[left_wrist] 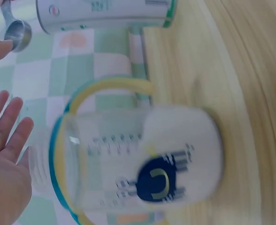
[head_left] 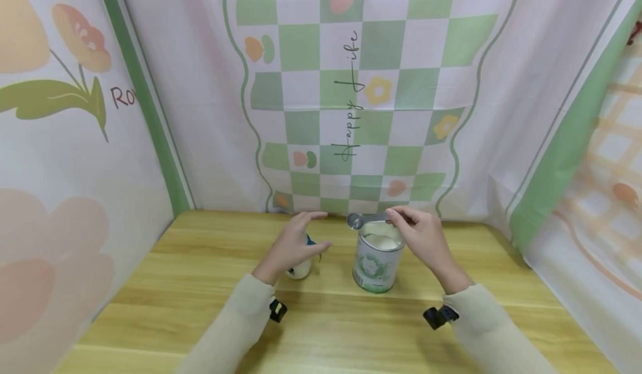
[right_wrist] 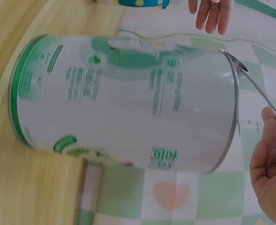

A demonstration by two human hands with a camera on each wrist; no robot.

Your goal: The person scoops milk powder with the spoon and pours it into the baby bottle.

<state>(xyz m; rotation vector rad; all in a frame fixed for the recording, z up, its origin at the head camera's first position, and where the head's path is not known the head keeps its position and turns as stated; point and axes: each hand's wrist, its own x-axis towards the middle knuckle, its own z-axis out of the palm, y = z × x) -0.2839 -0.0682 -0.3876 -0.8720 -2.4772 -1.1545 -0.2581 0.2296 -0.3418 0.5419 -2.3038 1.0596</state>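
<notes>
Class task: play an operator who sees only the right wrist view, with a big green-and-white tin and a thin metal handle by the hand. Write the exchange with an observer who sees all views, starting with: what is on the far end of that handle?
Observer: A small round metal bowl; it is a measuring spoon, pinched by the right hand above the tin.
Operator: Is the tin open?
Observer: Yes, the head view shows white powder inside.
Operator: What is the left hand near?
Observer: The left hand, fingers straight, is beside a clear baby bottle with yellow handles and printed measuring marks.
</notes>
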